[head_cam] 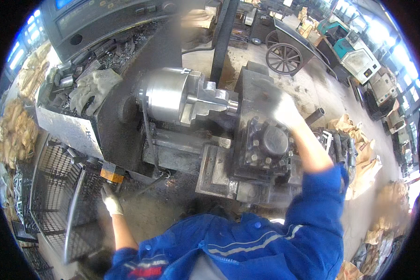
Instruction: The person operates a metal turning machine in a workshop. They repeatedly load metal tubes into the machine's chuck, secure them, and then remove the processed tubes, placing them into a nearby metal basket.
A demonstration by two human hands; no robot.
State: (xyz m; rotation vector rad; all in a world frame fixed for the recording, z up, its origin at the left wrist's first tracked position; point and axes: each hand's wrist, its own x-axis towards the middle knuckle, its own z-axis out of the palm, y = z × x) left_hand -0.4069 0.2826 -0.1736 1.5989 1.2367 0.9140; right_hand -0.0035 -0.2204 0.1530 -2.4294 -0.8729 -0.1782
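Observation:
A steel lathe chuck [166, 94] with stepped jaws [210, 101] sits in the middle of the view. A short shiny metal cylinder [233, 106] shows at the jaws' right end. My right hand [286, 110], in a white glove, is blurred above the dark machine block beside the tool post [275, 140]; whether it grips anything cannot be made out. Low on the left, my white-gloved left hand [112, 203] has its fingers pointing up at a yellow-orange control box [112, 173]. Its fingertips are close to the box's underside, and contact is unclear.
Grey work gloves [92, 89] lie among metal parts and chips on the headstock. A mesh crate [56, 175] stands at left, with a metal tube [75, 213] beside it. Calipers [328, 140] and paper sacks [362, 168] lie at right; a wheeled cart [283, 57] stands behind.

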